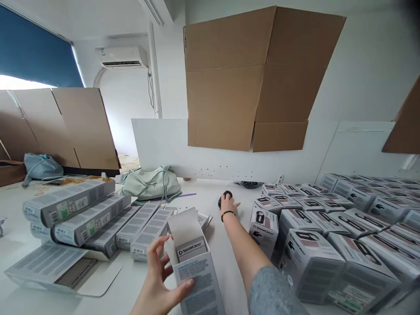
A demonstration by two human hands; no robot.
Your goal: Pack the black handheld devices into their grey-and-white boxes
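Note:
My left hand [164,275] grips an open carton [197,280], thumb on its printed front and fingers around its left edge. The carton's white top flap [186,225] stands up, and a grey piece marked SILVERCREST [191,249] shows in its mouth. Farther forward, my right hand [229,204], with a beaded bracelet on the wrist, has its fingers closed over a small black rounded object [221,201]. The hand covers part of that object, so its kind cannot be made out. Just right of my forearm stands a closed SILVERCREST box [263,227].
Rows of closed boxes [315,251] fill the table's right side. At left lie long grey cartons [92,216] and an open carton [49,267]. A pale green bag [152,183] lies behind them. A black item [250,184] sits near the wall, below cardboard sheets [226,100].

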